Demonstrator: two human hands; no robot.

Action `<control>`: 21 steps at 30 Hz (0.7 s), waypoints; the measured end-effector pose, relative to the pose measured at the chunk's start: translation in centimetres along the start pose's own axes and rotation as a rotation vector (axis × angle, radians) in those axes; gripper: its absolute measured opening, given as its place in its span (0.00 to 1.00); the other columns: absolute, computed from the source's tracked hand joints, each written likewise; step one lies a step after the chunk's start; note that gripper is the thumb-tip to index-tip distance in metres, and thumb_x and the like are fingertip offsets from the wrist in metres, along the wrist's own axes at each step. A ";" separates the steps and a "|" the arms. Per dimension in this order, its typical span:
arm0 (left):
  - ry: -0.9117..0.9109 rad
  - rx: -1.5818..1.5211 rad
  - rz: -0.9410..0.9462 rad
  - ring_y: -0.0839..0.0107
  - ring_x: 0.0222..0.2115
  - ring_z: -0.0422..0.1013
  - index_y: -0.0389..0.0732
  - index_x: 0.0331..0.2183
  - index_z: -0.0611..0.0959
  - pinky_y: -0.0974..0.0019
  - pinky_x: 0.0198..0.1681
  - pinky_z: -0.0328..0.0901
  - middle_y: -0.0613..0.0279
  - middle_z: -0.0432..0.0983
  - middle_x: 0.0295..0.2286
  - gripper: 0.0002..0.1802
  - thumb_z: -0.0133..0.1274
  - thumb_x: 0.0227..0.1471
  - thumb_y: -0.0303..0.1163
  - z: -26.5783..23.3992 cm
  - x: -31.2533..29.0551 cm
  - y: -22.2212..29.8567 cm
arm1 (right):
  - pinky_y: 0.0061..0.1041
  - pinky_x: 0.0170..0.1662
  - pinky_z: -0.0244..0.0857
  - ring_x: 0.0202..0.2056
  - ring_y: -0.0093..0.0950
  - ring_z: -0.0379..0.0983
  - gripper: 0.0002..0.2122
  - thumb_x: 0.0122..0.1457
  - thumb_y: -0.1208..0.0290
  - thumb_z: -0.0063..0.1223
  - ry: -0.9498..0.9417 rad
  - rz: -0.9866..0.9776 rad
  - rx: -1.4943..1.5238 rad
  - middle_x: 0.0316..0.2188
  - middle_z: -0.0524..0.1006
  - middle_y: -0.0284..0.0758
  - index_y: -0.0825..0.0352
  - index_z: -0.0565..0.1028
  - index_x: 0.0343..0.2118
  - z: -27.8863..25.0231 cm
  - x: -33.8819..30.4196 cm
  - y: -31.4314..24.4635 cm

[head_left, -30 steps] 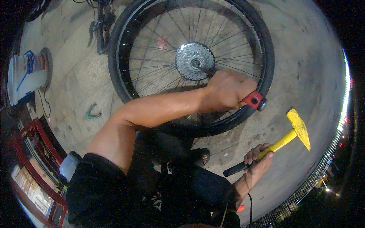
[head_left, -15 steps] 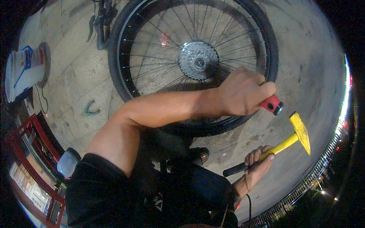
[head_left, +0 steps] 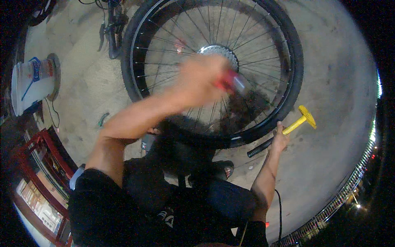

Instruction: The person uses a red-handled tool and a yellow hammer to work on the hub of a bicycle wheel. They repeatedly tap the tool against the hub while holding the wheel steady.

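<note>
Blurred, a person's left hand [head_left: 201, 78] clenches a red tool [head_left: 226, 81], its exact kind hard to tell, above a bicycle wheel [head_left: 297, 68] whose silver cassette [head_left: 224, 52] shows partly beyond the hand. The right hand [head_left: 279, 140], wrapped around a yellow hammer [head_left: 293, 126] with a black grip [head_left: 259, 148], is just beside the wheel's near edge. A white bucket [head_left: 41, 80] stands at far left on the pavement [head_left: 86, 78], near a green tool [head_left: 103, 119].

The hammer [head_left: 294, 126] looks painted, the cassette [head_left: 224, 52] shiny metal, the tyre [head_left: 296, 61] matt rubber.
</note>
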State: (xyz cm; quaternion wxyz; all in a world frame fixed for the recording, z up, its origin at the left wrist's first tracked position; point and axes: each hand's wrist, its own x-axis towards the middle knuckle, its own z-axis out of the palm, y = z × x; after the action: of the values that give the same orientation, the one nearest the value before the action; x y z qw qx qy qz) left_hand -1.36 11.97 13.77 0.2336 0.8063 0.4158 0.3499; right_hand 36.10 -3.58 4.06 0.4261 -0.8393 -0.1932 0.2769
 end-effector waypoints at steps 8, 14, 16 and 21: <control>0.237 0.302 -0.971 0.46 0.37 0.74 0.36 0.37 0.79 0.52 0.40 0.67 0.45 0.77 0.34 0.21 0.65 0.43 0.37 -7.2 -17.7 -17.8 | 0.28 0.42 0.67 0.39 0.26 0.72 0.20 0.58 0.62 0.62 -0.213 0.168 0.383 0.39 0.75 0.33 0.69 0.72 0.48 1.9 -2.5 3.0; 0.097 0.653 -1.054 0.47 0.39 0.75 0.39 0.40 0.81 0.51 0.43 0.68 0.44 0.80 0.36 0.29 0.67 0.40 0.48 -6.5 -17.3 -18.9 | 0.31 0.49 0.67 0.45 0.31 0.73 0.26 0.58 0.62 0.61 -0.313 0.210 0.420 0.45 0.75 0.36 0.70 0.68 0.55 1.4 -1.6 3.8; 0.071 0.567 -1.152 0.48 0.40 0.75 0.39 0.41 0.81 0.52 0.44 0.68 0.44 0.79 0.37 0.29 0.66 0.40 0.49 -6.0 -16.1 -17.9 | 0.30 0.49 0.67 0.45 0.31 0.73 0.26 0.57 0.62 0.62 -0.322 0.224 0.380 0.45 0.75 0.36 0.70 0.68 0.55 0.8 -1.3 3.9; -0.010 0.507 -1.213 0.50 0.42 0.76 0.36 0.41 0.80 0.54 0.45 0.69 0.44 0.80 0.38 0.30 0.65 0.41 0.47 -6.2 -15.8 -19.1 | 0.30 0.48 0.68 0.44 0.30 0.73 0.26 0.57 0.62 0.62 -0.407 0.109 0.332 0.45 0.75 0.36 0.67 0.68 0.55 0.3 0.2 5.8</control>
State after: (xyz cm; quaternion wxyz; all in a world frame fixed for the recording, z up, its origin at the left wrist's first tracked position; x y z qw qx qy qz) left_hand -22.17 9.74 -0.78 0.1940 0.4604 0.8651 0.0435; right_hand 36.60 -6.50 -0.90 0.4950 -0.6941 -0.1813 0.4903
